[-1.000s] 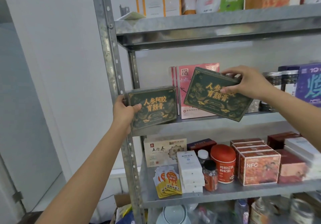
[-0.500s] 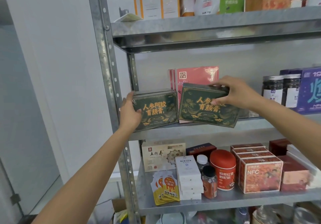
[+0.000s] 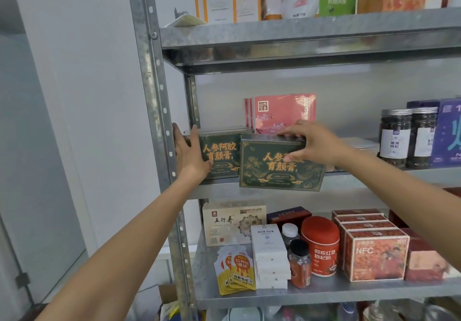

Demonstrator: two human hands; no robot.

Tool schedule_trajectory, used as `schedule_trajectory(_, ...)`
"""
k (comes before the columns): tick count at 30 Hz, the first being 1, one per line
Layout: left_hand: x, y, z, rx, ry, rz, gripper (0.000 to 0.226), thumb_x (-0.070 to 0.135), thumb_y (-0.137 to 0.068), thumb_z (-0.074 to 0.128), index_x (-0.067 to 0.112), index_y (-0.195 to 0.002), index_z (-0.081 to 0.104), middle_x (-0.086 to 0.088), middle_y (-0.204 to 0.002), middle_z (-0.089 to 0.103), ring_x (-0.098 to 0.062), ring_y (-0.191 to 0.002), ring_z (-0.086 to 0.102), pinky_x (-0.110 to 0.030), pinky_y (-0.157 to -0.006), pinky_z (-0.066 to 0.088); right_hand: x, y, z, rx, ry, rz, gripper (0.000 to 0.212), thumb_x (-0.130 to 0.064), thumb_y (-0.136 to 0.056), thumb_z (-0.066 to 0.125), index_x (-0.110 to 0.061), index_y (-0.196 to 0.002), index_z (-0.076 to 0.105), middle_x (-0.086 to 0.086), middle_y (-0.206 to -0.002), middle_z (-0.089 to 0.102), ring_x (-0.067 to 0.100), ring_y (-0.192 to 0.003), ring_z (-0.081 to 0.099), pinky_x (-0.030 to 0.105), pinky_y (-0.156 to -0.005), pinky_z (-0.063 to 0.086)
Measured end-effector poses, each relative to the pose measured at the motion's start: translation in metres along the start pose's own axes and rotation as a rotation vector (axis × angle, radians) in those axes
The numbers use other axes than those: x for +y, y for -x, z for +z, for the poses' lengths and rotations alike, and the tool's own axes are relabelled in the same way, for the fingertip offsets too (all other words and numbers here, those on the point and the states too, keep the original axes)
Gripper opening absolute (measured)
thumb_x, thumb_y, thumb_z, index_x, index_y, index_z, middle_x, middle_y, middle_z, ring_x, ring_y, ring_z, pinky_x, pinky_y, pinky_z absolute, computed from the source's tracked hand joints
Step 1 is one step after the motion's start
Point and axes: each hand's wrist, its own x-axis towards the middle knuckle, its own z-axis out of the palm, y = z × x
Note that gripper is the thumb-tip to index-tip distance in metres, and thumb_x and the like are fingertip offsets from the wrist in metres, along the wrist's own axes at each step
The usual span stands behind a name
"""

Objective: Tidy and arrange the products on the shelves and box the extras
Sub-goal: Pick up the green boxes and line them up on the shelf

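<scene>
Seen from the head camera, the right hand (image 3: 316, 143) grips a green box (image 3: 282, 165) with gold lettering, its fingers (image 3: 290, 131) curled over the top edge and the thumb pressed on the front face. This box sits slightly tilted at the front of the middle shelf (image 3: 374, 180), its lower edge hanging past the shelf lip and its left side covering the right end of a second green box (image 3: 222, 156) standing further back. The left hand (image 3: 189, 156) lies flat against the left end of that second box, fingers straight and together, squeezed between the box and the metal post (image 3: 154, 96). Pink packets (image 3: 284, 112) stand upright just behind both boxes. To the right on the same shelf stand two dark jars (image 3: 395, 136) and a purple box (image 3: 449, 131). The shelf below carries a cream box (image 3: 232, 223), yellow pouches (image 3: 237, 271), stacked white boxes (image 3: 270, 258), a red can (image 3: 320, 246) and orange cartons (image 3: 376, 256).
</scene>
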Motion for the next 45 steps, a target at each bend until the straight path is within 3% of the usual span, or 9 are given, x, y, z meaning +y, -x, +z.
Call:
schedule_trajectory(5,-0.001,0.007,0.005,0.087,-0.212,0.261,0.098,0.017,-0.09,0.07,0.025,-0.157,-0.001,-0.004,-0.161,-0.026,-0.025,-0.149,-0.018,-0.033,-0.114,-0.003,-0.007,0.0,0.0,-0.016,0.003,-0.003,0.063,-0.033,-0.072,0.083,-0.032,-0.129,0.058,-0.027,-0.095,0.045,-0.004,-0.085,0.044,0.026,-0.076,0.038)
schedule_trajectory(8,0.015,0.021,-0.003,0.079,0.216,0.326,0.074,0.035,-0.097,0.057,0.026,-0.156,0.013,0.0,-0.165,0.003,-0.019,-0.151,0.005,-0.037,-0.119,0.012,-0.013,0.002,0.0,-0.017,-0.007,-0.025,0.063,-0.032,-0.073,0.083,-0.034,-0.13,0.057,-0.029,-0.098,0.044,0.001,-0.092,0.047,0.029,-0.082,0.043)
schedule_trajectory(15,0.043,0.065,-0.019,-0.247,0.785,0.193,0.06,0.052,-0.076,0.064,0.023,-0.127,0.05,0.015,-0.108,0.063,0.005,-0.091,0.065,-0.029,-0.085,0.058,-0.036,0.008,0.001,0.04,-0.262,-0.021,0.056,-0.028,-0.069,0.085,-0.042,-0.118,0.06,-0.025,-0.103,0.057,-0.003,-0.092,0.054,0.02,-0.071,0.047)
schedule_trajectory(19,0.045,0.078,-0.023,-0.155,0.838,0.04,0.024,0.052,-0.086,0.061,0.032,-0.1,0.058,-0.001,-0.105,0.069,-0.02,-0.098,0.068,-0.045,-0.092,0.055,-0.044,0.017,0.015,0.129,-0.241,0.079,0.064,-0.048,-0.064,0.082,-0.038,-0.123,0.059,-0.021,-0.12,0.052,0.009,-0.115,0.049,0.026,-0.091,0.04)
schedule_trajectory(23,0.038,0.093,-0.024,-0.204,0.974,-0.23,0.063,0.058,-0.086,0.062,0.014,-0.13,0.055,-0.007,-0.128,0.064,-0.025,-0.116,0.063,-0.047,-0.1,0.05,-0.052,0.039,0.039,0.445,-0.595,0.384,0.073,-0.043,-0.065,0.084,-0.031,-0.128,0.049,-0.012,-0.127,0.049,0.007,-0.114,0.049,0.027,-0.095,0.04)
schedule_trajectory(27,0.031,0.115,-0.024,-0.221,1.021,-0.259,0.026,0.047,-0.09,0.063,0.022,-0.095,0.065,0.005,-0.083,0.077,-0.012,-0.075,0.074,-0.024,-0.059,0.058,-0.051,0.075,0.058,0.079,-1.273,0.581,0.071,-0.033,-0.066,0.079,-0.01,-0.129,0.056,0.006,-0.105,0.074,0.021,-0.088,0.073,0.033,-0.071,0.06)
schedule_trajectory(32,0.024,0.141,-0.023,-0.268,0.95,-0.358,0.038,0.051,-0.09,0.061,0.016,-0.105,0.066,-0.008,-0.1,0.074,-0.023,-0.087,0.073,-0.039,-0.079,0.059,-0.051,0.11,0.065,-0.088,-1.388,0.641,0.047,-0.013,-0.067,0.072,-0.01,-0.112,0.061,0.009,-0.095,0.076,0.022,-0.08,0.074,0.031,-0.063,0.059)
schedule_trajectory(40,0.009,0.194,-0.022,-0.064,-0.02,0.726,0.081,0.059,-0.08,0.06,0.01,-0.143,0.048,-0.016,-0.147,0.046,-0.033,-0.134,0.046,-0.049,-0.108,0.038,-0.076,0.135,0.073,0.013,-1.371,0.97,0.031,-0.012,-0.084,0.067,-0.002,-0.113,0.065,0.014,-0.098,0.074,0.024,-0.075,0.072,0.032,-0.06,0.059)
schedule_trajectory(45,0.01,0.205,-0.013,0.026,-0.12,0.66,0.067,0.003,-0.068,0.086,0.007,-0.13,0.061,-0.013,-0.133,0.062,-0.033,-0.123,0.059,-0.054,-0.103,0.046,-0.099,0.149,0.075,0.019,-1.55,1.007,0.028,-0.027,-0.091,0.062,-0.006,-0.109,0.064,0.017,-0.1,0.074,0.029,-0.084,0.074,0.043,-0.068,0.061)
